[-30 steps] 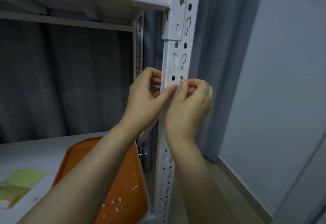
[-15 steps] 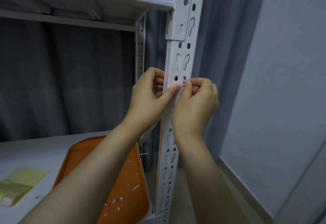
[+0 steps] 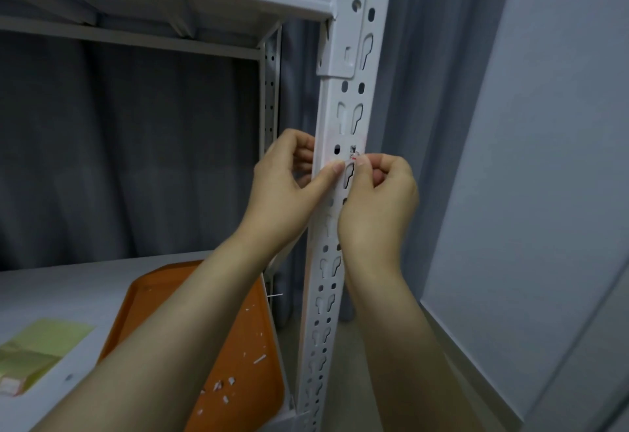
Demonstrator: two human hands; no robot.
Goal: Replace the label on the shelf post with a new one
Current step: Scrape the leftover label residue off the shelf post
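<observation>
Label scrap, torn and flecked red and black, sits on the front of the shelf post, a white metal upright punched with keyhole slots. The right hand pinches it with curled fingertips. The left hand wraps the post beside it, thumb flat on the face. Low and left of the post, a glossy orange tray speckled with white paper bits rests on the grey shelf. A pleated grey curtain hangs behind.
</observation>
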